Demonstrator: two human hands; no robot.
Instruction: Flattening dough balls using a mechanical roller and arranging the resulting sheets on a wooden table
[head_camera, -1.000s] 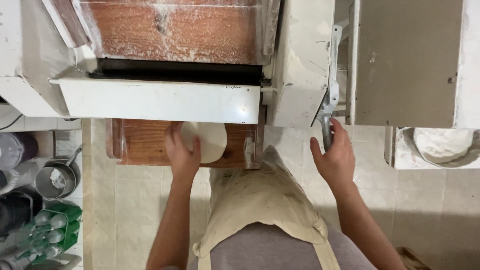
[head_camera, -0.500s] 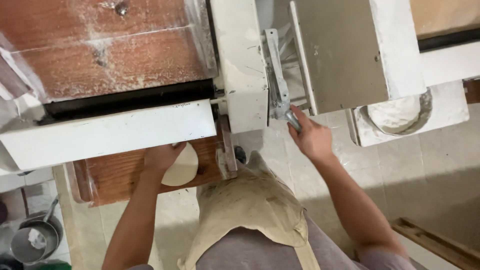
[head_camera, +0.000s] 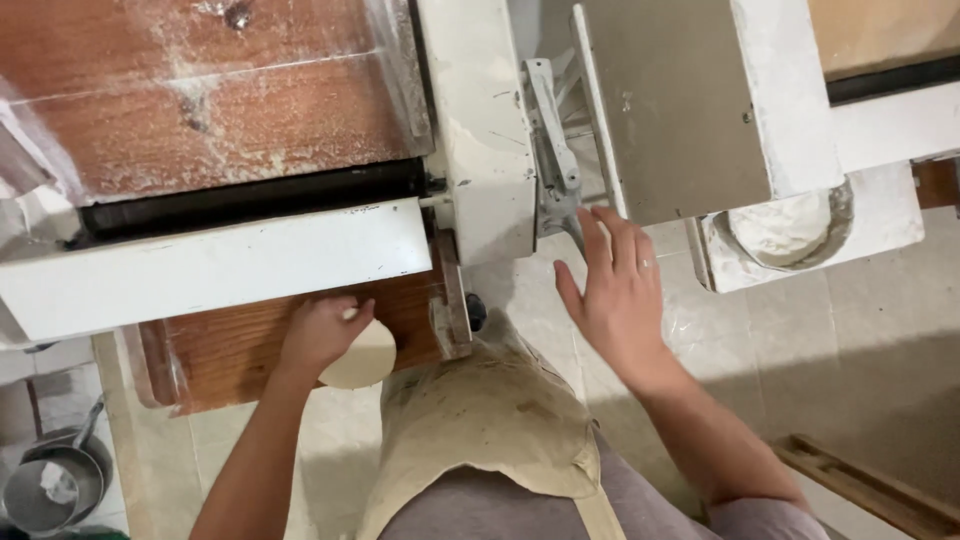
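Observation:
I stand at a white dough-rolling machine (head_camera: 220, 262) with a floured wooden top. A flat round piece of pale dough (head_camera: 362, 358) lies on the lower wooden tray (head_camera: 220, 350). My left hand (head_camera: 320, 335) rests on the dough, fingers curled over its upper edge. My right hand (head_camera: 615, 285) hovers with fingers spread, its fingertips just under the grey metal lever (head_camera: 555, 190) on the machine's right side; it holds nothing. A flour-dusted beige apron (head_camera: 490, 420) covers my front.
A second white machine with a grey panel (head_camera: 680, 100) stands to the right, with a round bowl of flour (head_camera: 790, 225) set into its shelf. A metal pot (head_camera: 50, 485) sits on the tiled floor at the lower left. A wooden frame (head_camera: 860, 485) lies at the lower right.
My right hand has come off the metal lever and opened, moving slightly down. My left hand stays on the dough on the tray. The view has shifted left.

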